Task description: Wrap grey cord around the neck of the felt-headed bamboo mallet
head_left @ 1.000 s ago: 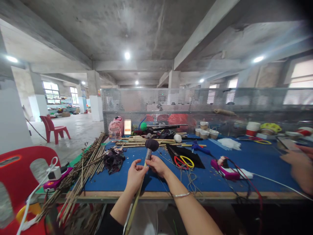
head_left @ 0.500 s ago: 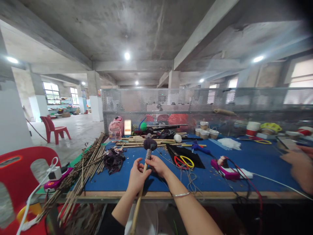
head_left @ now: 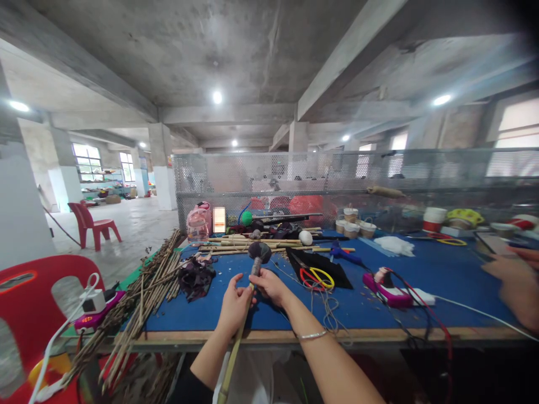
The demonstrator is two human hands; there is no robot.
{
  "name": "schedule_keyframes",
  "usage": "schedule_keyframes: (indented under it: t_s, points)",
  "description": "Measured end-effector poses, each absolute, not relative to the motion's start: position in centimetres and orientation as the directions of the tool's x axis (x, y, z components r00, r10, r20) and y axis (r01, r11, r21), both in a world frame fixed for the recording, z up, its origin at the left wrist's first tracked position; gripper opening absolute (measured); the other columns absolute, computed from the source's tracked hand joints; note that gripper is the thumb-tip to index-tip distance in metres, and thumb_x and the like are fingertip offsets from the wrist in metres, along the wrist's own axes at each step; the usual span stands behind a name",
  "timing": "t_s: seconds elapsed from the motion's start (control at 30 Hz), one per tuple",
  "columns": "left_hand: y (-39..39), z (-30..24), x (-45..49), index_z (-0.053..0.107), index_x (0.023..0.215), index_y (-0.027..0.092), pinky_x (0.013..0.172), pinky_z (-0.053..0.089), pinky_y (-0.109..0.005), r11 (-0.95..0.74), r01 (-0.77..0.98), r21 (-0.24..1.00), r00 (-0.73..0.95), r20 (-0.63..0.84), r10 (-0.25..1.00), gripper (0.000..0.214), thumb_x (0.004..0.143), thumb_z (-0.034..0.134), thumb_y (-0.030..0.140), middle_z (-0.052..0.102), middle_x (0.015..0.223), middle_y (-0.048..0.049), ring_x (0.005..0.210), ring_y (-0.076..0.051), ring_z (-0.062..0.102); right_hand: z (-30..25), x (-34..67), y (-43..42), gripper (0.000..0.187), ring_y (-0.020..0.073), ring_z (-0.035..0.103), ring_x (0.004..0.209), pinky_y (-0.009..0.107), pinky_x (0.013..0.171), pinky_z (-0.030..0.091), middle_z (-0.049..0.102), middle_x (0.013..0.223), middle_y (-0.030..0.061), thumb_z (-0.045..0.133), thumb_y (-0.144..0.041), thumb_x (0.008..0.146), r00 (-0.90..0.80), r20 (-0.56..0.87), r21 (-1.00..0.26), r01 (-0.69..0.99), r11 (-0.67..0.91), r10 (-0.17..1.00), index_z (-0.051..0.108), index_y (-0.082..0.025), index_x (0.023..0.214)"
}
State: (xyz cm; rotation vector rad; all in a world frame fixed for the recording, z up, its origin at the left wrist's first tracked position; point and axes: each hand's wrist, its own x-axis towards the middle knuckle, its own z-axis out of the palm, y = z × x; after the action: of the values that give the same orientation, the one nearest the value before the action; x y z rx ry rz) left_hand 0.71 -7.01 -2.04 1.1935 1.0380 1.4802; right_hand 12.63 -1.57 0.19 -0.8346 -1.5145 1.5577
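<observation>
A bamboo stick (head_left: 231, 367) slants up from below the table edge, topped by a dark cloth-covered knob (head_left: 259, 252). Grey cord binding (head_left: 255, 266) wraps the neck under the knob. My left hand (head_left: 236, 303) holds the stick below the binding, its index finger raised off it. My right hand (head_left: 270, 285) pinches the stick at the lower end of the binding, and a bracelet sits on that wrist. Crumpled dark cloth (head_left: 196, 278) lies left of the hands. To the right, red-and-yellow scissors (head_left: 316, 278) rest on black fabric (head_left: 341, 275) beside loose grey cord (head_left: 330, 308).
Thin twigs (head_left: 155, 280) pile along the table's left side. A blue glue gun (head_left: 345, 255) and a power strip (head_left: 391, 293) lie to the right. Bamboo sticks (head_left: 269, 245) lie at the back before a mesh screen (head_left: 236, 174). Another person's hand (head_left: 516, 283) is at far right.
The knob has dropped slightly and leans a little more to the right, while the stick's lower end has swung left. My left thumb has drawn back along the stick.
</observation>
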Motion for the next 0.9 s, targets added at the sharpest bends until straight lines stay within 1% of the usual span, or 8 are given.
schedule_keyframes:
  t_s: [0.1,0.2,0.3,0.4,0.53,0.63,0.8,0.9]
  points:
    - [-6.8,-2.2,0.6,0.044,0.106,0.012,0.048,0.039,-0.02,-0.249,-0.104,0.963,-0.116,0.237,0.965,0.053,0.065,0.066,0.037,0.057,0.058,0.0024,0.05,-0.01,0.054,0.4,12.6,-1.8,0.036,0.0019,0.022,0.029,0.019,0.033,0.01,0.036,0.04,-0.011,0.067,-0.042,0.062,-0.453,0.068,-0.995,-0.091,0.03,0.889,0.042,-0.018,0.07]
    - [-6.6,-2.3,0.4,0.045,0.104,0.012,0.05,0.038,-0.019,-0.274,-0.095,0.957,-0.158,0.258,0.953,0.056,0.059,0.071,0.033,0.057,0.057,0.0036,0.051,-0.009,0.053,0.5,12.5,-2.0,0.037,0.0018,0.021,0.029,0.019,0.032,0.009,0.037,0.04,-0.0107,0.068,-0.042,0.061,-0.442,0.062,-0.997,-0.074,0.032,0.895,0.041,-0.018,0.069]
    - [-6.5,-2.3,0.2,0.041,0.109,0.012,0.048,0.037,-0.019,-0.26,-0.148,0.954,-0.15,0.238,0.96,0.061,0.06,0.071,0.035,0.058,0.057,0.0033,0.049,-0.009,0.052,0.5,12.5,-2.0,0.035,0.0021,0.018,0.029,0.02,0.032,0.007,0.033,0.039,-0.0115,0.067,-0.043,0.063,-0.451,0.048,-0.996,-0.09,0.009,0.891,0.041,-0.019,0.07]
    - [-6.6,-2.0,0.1,0.038,0.11,0.012,0.046,0.038,-0.02,-0.215,-0.224,0.951,-0.113,0.194,0.974,0.066,0.06,0.07,0.039,0.058,0.054,0.0031,0.046,-0.01,0.052,0.7,12.6,-1.8,0.035,0.0023,0.016,0.031,0.019,0.033,0.005,0.029,0.04,-0.0119,0.065,-0.044,0.064,-0.489,-0.012,-0.991,-0.109,-0.075,0.872,0.042,-0.019,0.071]
    - [-6.7,-1.6,0.1,0.037,0.112,0.012,0.049,0.043,-0.022,-0.144,-0.303,0.942,-0.099,0.119,0.988,0.066,0.062,0.068,0.043,0.063,0.063,-0.0027,0.051,-0.012,0.057,1.4,12.5,-1.7,0.035,0.002,0.017,0.032,0.019,0.033,0.005,0.029,0.042,-0.0113,0.065,-0.044,0.064,-0.529,-0.087,-0.993,-0.024,-0.118,0.844,0.043,-0.018,0.07]
    - [-6.8,-1.6,0.1,0.043,0.108,0.011,0.049,0.043,-0.021,-0.136,-0.303,0.943,-0.061,0.124,0.99,0.058,0.064,0.068,0.039,0.062,0.063,-0.0028,0.052,-0.011,0.057,1.7,11.9,-1.9,0.033,0.0023,0.023,0.032,0.018,0.033,0.009,0.038,0.044,-0.0088,0.064,-0.043,0.066,-0.515,-0.063,-0.998,0.033,-0.054,0.855,0.045,-0.016,0.072]
    - [-6.9,-1.5,0.1,0.053,0.105,0.008,0.044,0.039,-0.018,-0.169,-0.253,0.953,-0.085,0.152,0.985,0.053,0.061,0.07,0.032,0.057,0.055,0.0018,0.048,-0.008,0.052,1.4,11.1,-2.8,0.03,0.0058,0.04,0.041,0.019,0.041,0.027,0.047,0.052,-0.0042,0.061,-0.04,0.069,-0.435,0.094,-0.994,0.005,0.107,0.896,0.047,-0.014,0.07]
    - [-7.1,-1.1,0.2,0.055,0.107,0.007,0.042,0.038,-0.018,-0.175,-0.232,0.957,-0.172,0.136,0.976,0.052,0.063,0.067,0.032,0.059,0.058,0.0004,0.047,-0.007,0.049,1.9,11.8,-4.2,0.025,0.006,0.037,0.044,0.02,0.044,0.027,0.044,0.05,-0.0055,0.058,-0.036,0.072,-0.304,0.192,-0.962,0.129,0.24,0.933,0.046,-0.015,0.067]
